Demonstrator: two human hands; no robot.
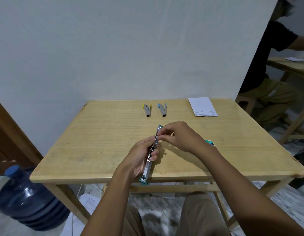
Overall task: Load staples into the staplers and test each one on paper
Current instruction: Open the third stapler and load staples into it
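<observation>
Over the near edge of the wooden table (96, 133), the left hand (142, 157) grips a green stapler (147, 168) that is swung fully open into one long line. Its lower end hangs past the table's front edge, and its upper end points toward the table's far side. The left forearm rises from below the table's front edge with the palm turned inward. The fingers curl round the stapler's middle and the thumb lies along its metal channel.

The right hand (180, 135) comes in from the table's right side, wrist bent and knuckles up. Its thumb and forefinger are drawn together in a pinch at the metal channel, just above the left hand's fingers, and its other fingers are loosely curled. Whether a strip of staples sits in that pinch is too small to tell.

A small teal staple box (209, 142) lies on the table just behind the right wrist, partly hidden by it. Along the table's far edge, a yellow stapler (147, 110) and a blue stapler (162, 110) lie side by side, close but apart. A sheet of paper (202, 106) lies at the table's far right corner.

A blue water bottle (27, 196) stands on the floor left of the table. Loose sheets (90, 201) lie under the table, and another person (275, 48) sits beyond its right side.
</observation>
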